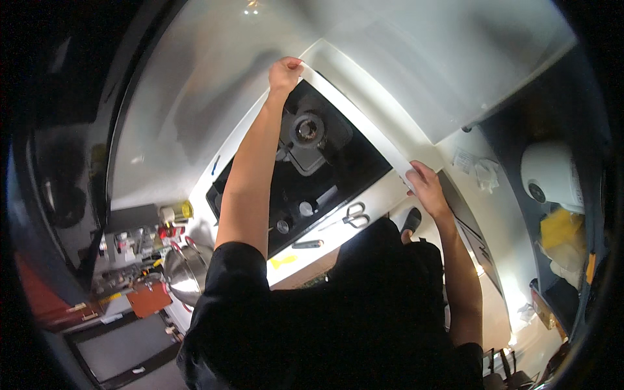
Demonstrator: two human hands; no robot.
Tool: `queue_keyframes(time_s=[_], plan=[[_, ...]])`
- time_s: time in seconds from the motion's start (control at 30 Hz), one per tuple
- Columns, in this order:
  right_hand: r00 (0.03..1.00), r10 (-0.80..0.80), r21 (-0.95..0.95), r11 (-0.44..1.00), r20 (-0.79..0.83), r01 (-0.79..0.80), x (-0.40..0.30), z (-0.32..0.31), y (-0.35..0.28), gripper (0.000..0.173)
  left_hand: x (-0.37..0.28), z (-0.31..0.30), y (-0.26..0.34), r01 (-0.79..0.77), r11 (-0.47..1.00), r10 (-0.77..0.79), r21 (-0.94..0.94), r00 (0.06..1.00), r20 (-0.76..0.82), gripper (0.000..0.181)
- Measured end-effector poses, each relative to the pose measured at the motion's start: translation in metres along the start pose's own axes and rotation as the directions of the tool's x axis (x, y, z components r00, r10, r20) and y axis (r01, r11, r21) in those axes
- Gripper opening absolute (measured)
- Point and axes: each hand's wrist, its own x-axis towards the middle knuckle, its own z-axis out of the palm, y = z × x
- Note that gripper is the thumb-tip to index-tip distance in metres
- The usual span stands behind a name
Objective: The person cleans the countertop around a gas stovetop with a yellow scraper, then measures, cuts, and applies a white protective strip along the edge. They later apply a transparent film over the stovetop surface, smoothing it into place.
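A long white strip (358, 116) is stretched along the right edge of a black glass gas cooktop (360, 168). At its far end, near the wall corner, my left hand (287, 73) pinches it between thumb and fingers. My right hand (423, 183) grips its near end beside the cooktop's right corner. Whether the strip touches the cooktop cannot be told. A round burner (307, 130) shows between my arms. On the white counter in front lie scissors (356, 215) with dark handles, a dark-handled tool (308, 244) and a yellow piece (284, 262).
A blue pen-like item (215, 165) lies left of the cooktop. Further left stand a metal pot (187, 275) with red handles and a yellow-green container (186, 209). Walls rise behind and to the right. A white appliance (551, 175) sits on a dark shelf at right.
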Motion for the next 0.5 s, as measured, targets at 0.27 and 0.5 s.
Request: queue_keyframes(time_s=[0.27,0.5], plan=[[0.991,0.101,-0.214,0.97,-0.083,-0.117,0.061,0.03,-0.004,0.033,0.057,0.032,-0.043,0.13,0.99,-0.124,-0.051,0.987,0.104,0.032],[0.978,-0.016,-0.34,0.939,-0.209,-0.058,0.103,0.041,0.013,0.036,0.082,0.046,-0.042,0.123,0.978,-0.095,-0.171,0.982,0.165,0.046]])
